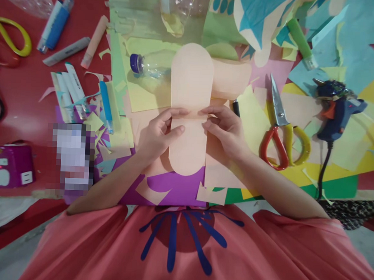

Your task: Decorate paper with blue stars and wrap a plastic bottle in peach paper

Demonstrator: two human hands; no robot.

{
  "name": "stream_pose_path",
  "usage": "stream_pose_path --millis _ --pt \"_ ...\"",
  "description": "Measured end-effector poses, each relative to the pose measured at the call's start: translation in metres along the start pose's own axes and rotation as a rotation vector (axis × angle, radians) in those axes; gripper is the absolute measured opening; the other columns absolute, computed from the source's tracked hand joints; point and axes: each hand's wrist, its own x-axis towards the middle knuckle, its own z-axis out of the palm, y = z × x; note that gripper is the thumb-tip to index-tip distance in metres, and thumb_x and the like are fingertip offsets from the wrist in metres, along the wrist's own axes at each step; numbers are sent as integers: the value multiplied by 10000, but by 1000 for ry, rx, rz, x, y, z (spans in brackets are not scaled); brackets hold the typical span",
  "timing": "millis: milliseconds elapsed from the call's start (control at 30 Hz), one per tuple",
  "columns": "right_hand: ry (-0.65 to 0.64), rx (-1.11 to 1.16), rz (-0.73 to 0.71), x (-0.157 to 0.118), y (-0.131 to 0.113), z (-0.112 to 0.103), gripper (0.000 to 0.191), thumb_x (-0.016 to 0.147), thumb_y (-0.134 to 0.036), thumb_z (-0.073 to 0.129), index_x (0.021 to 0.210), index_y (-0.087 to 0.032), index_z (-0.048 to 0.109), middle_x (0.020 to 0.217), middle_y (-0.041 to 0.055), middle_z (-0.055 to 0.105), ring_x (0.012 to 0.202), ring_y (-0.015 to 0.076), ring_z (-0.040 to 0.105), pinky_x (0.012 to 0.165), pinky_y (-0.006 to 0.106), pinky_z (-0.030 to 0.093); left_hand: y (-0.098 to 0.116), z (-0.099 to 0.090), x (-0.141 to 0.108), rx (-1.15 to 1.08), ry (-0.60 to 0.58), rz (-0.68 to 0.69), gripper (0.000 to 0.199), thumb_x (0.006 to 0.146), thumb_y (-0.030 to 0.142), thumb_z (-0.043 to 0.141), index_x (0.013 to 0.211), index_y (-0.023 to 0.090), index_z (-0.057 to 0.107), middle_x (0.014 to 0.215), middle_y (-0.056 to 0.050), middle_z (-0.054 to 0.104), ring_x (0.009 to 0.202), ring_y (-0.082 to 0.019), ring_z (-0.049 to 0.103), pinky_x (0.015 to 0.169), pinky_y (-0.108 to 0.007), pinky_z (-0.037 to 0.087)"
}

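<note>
A peach paper cutout, long with rounded ends, lies between my hands with a crease across its lower middle. My left hand pinches its left edge at the crease, thumb below and fingers above. On the right edge, my right hand grips the paper in the same way. Behind the cutout, a clear plastic bottle with a dark blue cap lies on its side, partly hidden. A curled peach paper piece is just right of the cutout.
Scissors with red and yellow handles lie at right, beside a blue glue gun with a cord. Several markers and a blurred phone are at left. A purple box sits far left. Coloured paper sheets and scraps cover the table.
</note>
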Motion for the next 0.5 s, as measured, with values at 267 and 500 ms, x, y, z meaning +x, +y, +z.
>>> stream_pose_path --millis 267,500 --pt "-33 22 27 -2 3 6 237 781 -268 707 1010 -265 644 1050 7 639 718 95 562 582 221 514 -4 0 -1 78 31 74 338 841 306 655 1171 234 633 1250 -44 687 1211 -231 639 1055 -382 527" --pt "-60 10 30 -5 0 7 274 790 -193 683 1051 -269 649 1128 1 648 623 66 475 549 223 464 -7 -3 -3 148 -4 149 429 873 348 644 1290 280 575 1356 -28 628 1271 -251 601 1084 -410 519"
